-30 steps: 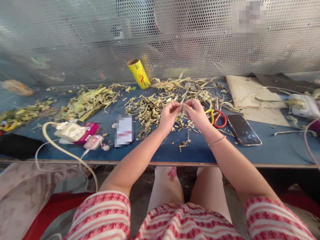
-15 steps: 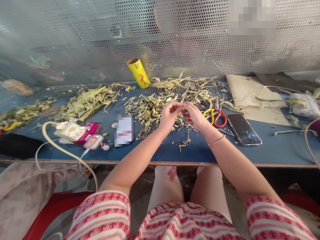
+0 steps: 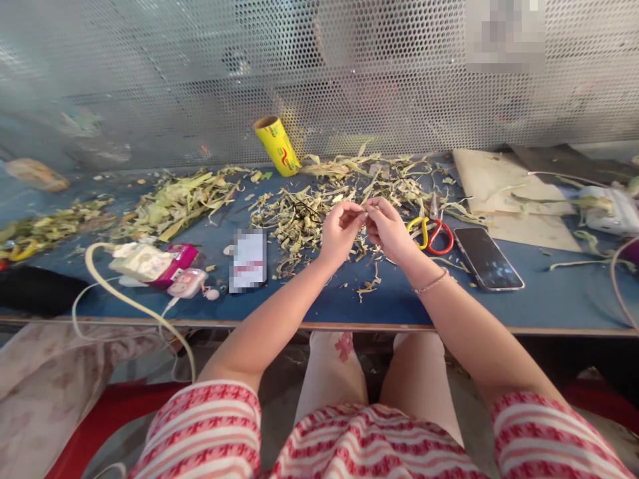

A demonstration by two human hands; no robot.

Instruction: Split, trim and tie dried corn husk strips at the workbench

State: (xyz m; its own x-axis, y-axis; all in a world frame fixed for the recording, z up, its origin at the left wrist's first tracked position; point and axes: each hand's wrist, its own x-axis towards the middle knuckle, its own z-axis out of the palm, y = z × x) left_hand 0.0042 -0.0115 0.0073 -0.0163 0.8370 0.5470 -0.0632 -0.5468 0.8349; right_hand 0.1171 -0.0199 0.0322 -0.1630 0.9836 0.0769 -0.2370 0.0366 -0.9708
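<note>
My left hand (image 3: 342,229) and my right hand (image 3: 386,226) meet at the fingertips over the middle of the blue table. Both pinch something small between thumb and fingers; it is too small to make out. Under and behind them spreads a heap of dry, pale green-yellow plant strips (image 3: 294,223), with small scraps (image 3: 368,289) in front. Scissors (image 3: 439,237) with one red and one yellow handle lie just right of my right hand. A dark-screened phone (image 3: 489,258) rests to their right.
A yellow cardboard tube (image 3: 277,148) stands tilted at the back. Another heap of strips (image 3: 180,203) lies left. A power strip (image 3: 144,261) with cables, a device with a blurred screen (image 3: 248,261) and paper sheets (image 3: 504,186) share the table. A perforated metal panel (image 3: 389,86) rises behind.
My right hand has shifted very slightly, its fingers bending a little differently at the pinch. My left hand stays almost in place. The things on the table look the same.
</note>
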